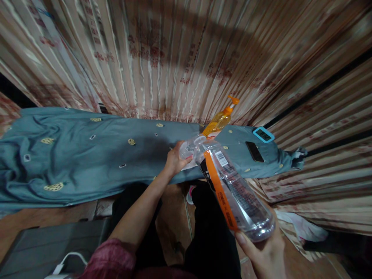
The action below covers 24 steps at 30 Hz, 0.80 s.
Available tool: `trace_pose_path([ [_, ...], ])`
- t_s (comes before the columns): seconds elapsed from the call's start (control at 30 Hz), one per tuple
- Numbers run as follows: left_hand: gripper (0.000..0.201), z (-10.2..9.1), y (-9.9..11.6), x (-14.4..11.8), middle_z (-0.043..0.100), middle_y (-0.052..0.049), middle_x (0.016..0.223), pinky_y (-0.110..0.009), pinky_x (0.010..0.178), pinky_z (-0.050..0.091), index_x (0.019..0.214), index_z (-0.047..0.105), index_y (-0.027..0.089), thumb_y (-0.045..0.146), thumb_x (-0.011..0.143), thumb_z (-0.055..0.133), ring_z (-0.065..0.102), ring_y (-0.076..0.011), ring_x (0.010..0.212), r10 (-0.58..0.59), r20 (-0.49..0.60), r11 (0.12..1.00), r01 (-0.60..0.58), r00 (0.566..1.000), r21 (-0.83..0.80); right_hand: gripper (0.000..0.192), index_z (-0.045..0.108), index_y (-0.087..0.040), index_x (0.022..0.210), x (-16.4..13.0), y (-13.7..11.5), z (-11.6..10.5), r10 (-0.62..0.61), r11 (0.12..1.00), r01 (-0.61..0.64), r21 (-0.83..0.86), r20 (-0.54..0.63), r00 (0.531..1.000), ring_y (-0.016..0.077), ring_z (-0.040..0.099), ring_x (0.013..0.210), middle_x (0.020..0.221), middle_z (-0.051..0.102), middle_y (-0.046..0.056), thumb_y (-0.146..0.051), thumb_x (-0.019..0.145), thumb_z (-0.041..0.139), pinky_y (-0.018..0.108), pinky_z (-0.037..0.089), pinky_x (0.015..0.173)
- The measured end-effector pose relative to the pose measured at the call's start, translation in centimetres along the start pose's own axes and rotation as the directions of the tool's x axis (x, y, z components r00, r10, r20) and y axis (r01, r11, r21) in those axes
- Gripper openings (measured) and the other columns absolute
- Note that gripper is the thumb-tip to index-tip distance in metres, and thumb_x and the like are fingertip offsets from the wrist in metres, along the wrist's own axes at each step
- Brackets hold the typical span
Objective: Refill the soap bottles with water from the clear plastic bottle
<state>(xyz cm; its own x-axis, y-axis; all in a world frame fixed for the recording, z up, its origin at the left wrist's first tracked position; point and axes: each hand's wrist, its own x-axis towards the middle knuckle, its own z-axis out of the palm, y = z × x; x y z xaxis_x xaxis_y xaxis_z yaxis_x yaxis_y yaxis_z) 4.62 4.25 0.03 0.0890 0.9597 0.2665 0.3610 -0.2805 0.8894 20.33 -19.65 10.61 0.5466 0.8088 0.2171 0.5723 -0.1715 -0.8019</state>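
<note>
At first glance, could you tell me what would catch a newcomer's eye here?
The clear plastic bottle with its orange label strip, front and centre: the right hand holds its base, the left hand grips its neck. Behind it an orange pump bottle leans on the blue-grey cloth.

The clear bottle (232,186) at centre right carries an orange band and black print. Above it, the pump bottle (219,120) is amber-orange. The cloth (72,155) across the left is grey-blue with yellow motifs. The curtain (174,50) along the top shows beige-brown stripes.
</note>
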Motion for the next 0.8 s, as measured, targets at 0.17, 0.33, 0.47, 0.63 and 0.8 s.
trace_pose_path([
  [0.17,0.056,0.00,0.04,0.01,0.076,-0.007,0.105,-0.041,0.089,0.059,0.119,0.060,0.018,0.020,0.067,0.082,0.075,-0.0282,0.096,0.003,0.000,1.000,-0.003,1.000,0.003,0.075,0.052,-0.016,0.124,-0.08,0.08,-0.02,0.042,0.999,-0.043,-0.020,-0.022,0.999,0.0296,0.066,0.103,0.114,0.066,0.013,-0.065,0.071,0.072,0.040,0.053,0.089],
  [0.33,0.058,-0.01,0.06,0.02,0.076,-0.008,0.106,-0.042,0.088,0.060,0.120,0.060,0.017,0.020,0.067,0.082,0.075,-0.0290,0.096,-0.008,0.004,1.000,0.008,1.000,0.026,0.075,0.051,-0.019,0.122,-0.07,-0.20,0.01,0.074,0.997,-0.073,0.039,-0.008,0.997,0.0298,0.065,0.105,0.116,0.065,0.013,-0.061,0.067,0.077,0.038,0.053,0.085],
  [0.47,0.057,-0.05,0.00,-0.01,0.076,-0.007,0.103,-0.040,0.086,0.060,0.119,0.060,0.018,0.021,0.067,0.083,0.075,-0.0274,0.093,0.011,-0.007,1.000,-0.011,1.000,-0.002,0.075,0.050,-0.018,0.123,0.02,-0.41,-0.06,0.089,0.994,-0.089,0.059,0.005,0.996,0.0292,0.066,0.102,0.114,0.066,0.012,-0.059,0.066,0.078,0.037,0.052,0.084],
  [0.63,0.057,-0.02,-0.11,-0.07,0.076,-0.006,0.102,-0.038,0.085,0.060,0.119,0.060,0.017,0.023,0.067,0.083,0.075,-0.0258,0.092,0.010,-0.011,1.000,-0.010,1.000,-0.024,0.071,0.053,-0.019,0.122,0.03,-0.54,-0.07,0.059,0.998,-0.059,0.024,0.000,0.998,0.0303,0.065,0.104,0.112,0.067,0.012,-0.059,0.069,0.076,0.039,0.051,0.088],
  [0.8,0.058,0.12,-0.41,-0.05,0.076,-0.005,0.103,-0.038,0.086,0.060,0.119,0.060,0.019,0.024,0.066,0.084,0.075,-0.0253,0.093,0.026,-0.018,0.999,-0.026,1.000,-0.028,0.075,0.051,-0.018,0.123,-0.04,-0.62,0.09,0.070,0.996,-0.070,0.058,-0.003,0.998,0.0293,0.065,0.103,0.112,0.066,0.011,-0.061,0.067,0.077,0.039,0.052,0.087],
])
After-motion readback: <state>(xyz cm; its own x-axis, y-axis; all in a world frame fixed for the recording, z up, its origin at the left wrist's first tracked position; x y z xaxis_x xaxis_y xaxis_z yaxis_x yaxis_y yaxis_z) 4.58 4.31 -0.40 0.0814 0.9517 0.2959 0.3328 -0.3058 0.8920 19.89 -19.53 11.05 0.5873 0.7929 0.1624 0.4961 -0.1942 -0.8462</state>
